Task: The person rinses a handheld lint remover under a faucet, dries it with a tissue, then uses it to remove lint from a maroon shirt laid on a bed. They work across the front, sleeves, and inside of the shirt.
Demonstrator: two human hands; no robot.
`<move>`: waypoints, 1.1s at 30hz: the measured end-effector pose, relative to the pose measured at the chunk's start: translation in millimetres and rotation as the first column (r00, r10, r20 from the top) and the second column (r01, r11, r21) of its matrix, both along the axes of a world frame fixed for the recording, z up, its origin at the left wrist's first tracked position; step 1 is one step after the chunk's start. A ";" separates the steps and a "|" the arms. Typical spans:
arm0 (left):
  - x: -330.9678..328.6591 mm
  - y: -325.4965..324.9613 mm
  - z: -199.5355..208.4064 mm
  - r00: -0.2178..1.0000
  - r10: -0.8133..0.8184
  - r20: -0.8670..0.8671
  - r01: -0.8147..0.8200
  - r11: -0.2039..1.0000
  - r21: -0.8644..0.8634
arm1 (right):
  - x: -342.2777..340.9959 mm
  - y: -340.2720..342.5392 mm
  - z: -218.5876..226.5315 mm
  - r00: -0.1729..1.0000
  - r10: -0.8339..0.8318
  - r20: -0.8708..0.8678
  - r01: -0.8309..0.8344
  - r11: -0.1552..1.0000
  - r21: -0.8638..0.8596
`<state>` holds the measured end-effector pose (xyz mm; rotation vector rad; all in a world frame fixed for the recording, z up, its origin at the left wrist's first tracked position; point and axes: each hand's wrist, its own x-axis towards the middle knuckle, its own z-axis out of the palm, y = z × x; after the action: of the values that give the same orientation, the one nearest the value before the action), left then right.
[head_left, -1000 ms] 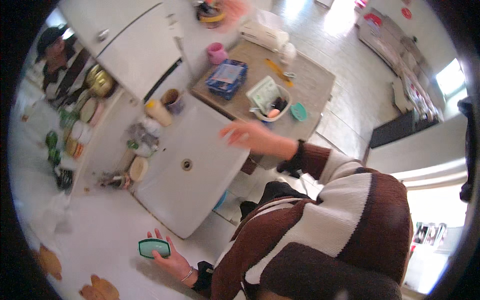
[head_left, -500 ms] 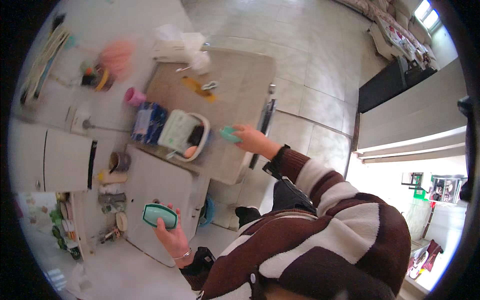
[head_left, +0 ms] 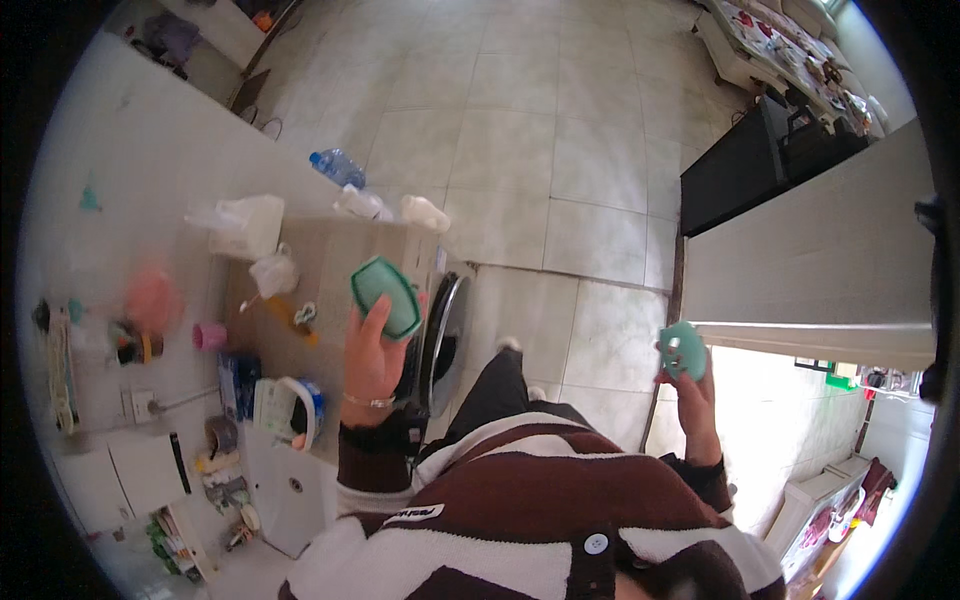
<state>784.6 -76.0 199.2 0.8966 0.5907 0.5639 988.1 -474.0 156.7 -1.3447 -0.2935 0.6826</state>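
Note:
My left hand (head_left: 372, 362) grips a green, boat-shaped soap dish tray (head_left: 388, 292), its hollow side showing, held up beside the washing machine (head_left: 352, 240). Far to the right, over the floor by a doorway, my right hand (head_left: 695, 408) is closed on a matching green soap dish insert (head_left: 683, 345) with drain holes through it. The two pieces are well apart. Some fingertips are hidden behind each piece.
On the machine stand a white tissue pack (head_left: 250, 226) and a yellow strip (head_left: 290, 318). A white handled tub (head_left: 277, 405), a blue box (head_left: 239, 385) and a pink cup (head_left: 208, 336) are at left. A black cabinet (head_left: 735, 170) stands at right.
My body and view have turned right. My left hand has risen from by the sink to beside the machine; my right hand has swung from above the machine to the doorway side.

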 end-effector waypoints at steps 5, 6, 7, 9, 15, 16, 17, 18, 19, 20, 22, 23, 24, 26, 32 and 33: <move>193.7 41.8 -21.4 0.934 -0.251 0.256 0.292 0.946 -0.138 | 94.6 26.6 -29.2 0.919 -0.385 0.087 0.362 0.910 0.201; 232.4 52.2 -30.1 0.904 -0.323 0.280 0.378 0.910 -0.171 | 119.7 36.5 -31.6 0.920 -0.372 0.122 0.350 0.921 0.169; 268.1 62.6 -38.4 0.896 -0.322 0.305 0.398 0.887 -0.234 | 142.7 50.1 -31.4 0.916 -0.373 0.148 0.354 0.925 0.139; 341.1 79.5 -53.7 0.871 -0.302 0.388 0.445 0.819 -0.363 | 199.4 78.5 -25.3 0.902 -0.368 0.226 0.363 0.930 0.063; 525.1 165.0 -29.7 0.896 -0.426 0.127 0.443 0.833 -0.331 | 367.7 171.8 13.1 0.851 -0.526 0.002 0.525 0.849 0.057; 550.0 179.8 -21.5 0.885 -0.449 0.127 0.466 0.834 -0.295 | 394.7 185.2 17.4 0.857 -0.513 0.034 0.513 0.858 0.023; 576.8 194.9 -14.4 0.889 -0.455 0.052 0.452 0.852 -0.264 | 424.3 197.8 19.1 0.857 -0.513 0.053 0.515 0.857 -0.032; 601.8 212.1 -10.9 0.886 -0.460 0.059 0.461 0.862 -0.210 | 451.0 211.3 18.1 0.857 -0.507 0.092 0.514 0.851 -0.107; 634.1 229.6 -9.3 0.894 -0.447 0.040 0.447 0.882 -0.149 | 484.3 224.5 14.4 0.852 -0.508 0.122 0.517 0.854 -0.058; 665.1 246.5 -7.1 0.897 -0.440 0.036 0.442 0.893 -0.088 | 514.4 236.1 10.9 0.841 -0.526 0.124 0.536 0.843 -0.056; 716.4 285.5 -10.7 0.913 -0.402 0.069 0.408 0.901 -0.150 | 575.2 260.2 -1.7 0.819 -0.567 0.093 0.571 0.820 -0.027; 744.1 305.4 -12.9 0.914 -0.383 0.130 0.401 0.900 -0.171 | 607.0 271.6 -8.1 0.808 -0.578 0.116 0.584 0.812 -0.014; 776.5 320.2 -16.8 0.926 -0.367 0.086 0.376 0.915 -0.148 | 642.3 280.3 -12.6 0.800 -0.584 0.140 0.596 0.799 -0.075; 835.7 353.1 -23.3 0.942 -0.332 0.056 0.336 0.937 -0.093 | 711.2 305.1 -20.4 0.775 -0.589 0.230 0.614 0.788 -0.047; 995.1 483.5 14.2 0.992 -0.127 0.011 0.127 0.988 -0.086 | 948.0 435.7 4.3 0.802 -0.118 0.585 0.473 0.723 -0.503; 1006.6 496.1 19.3 0.998 -0.063 -0.007 0.062 0.993 -0.097 | 983.8 462.9 13.1 0.779 -0.061 0.623 0.434 0.770 -0.468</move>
<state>1791.2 420.2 218.6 0.8236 0.5926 0.4708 1971.8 -11.1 169.9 -2.1608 -0.3825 0.0810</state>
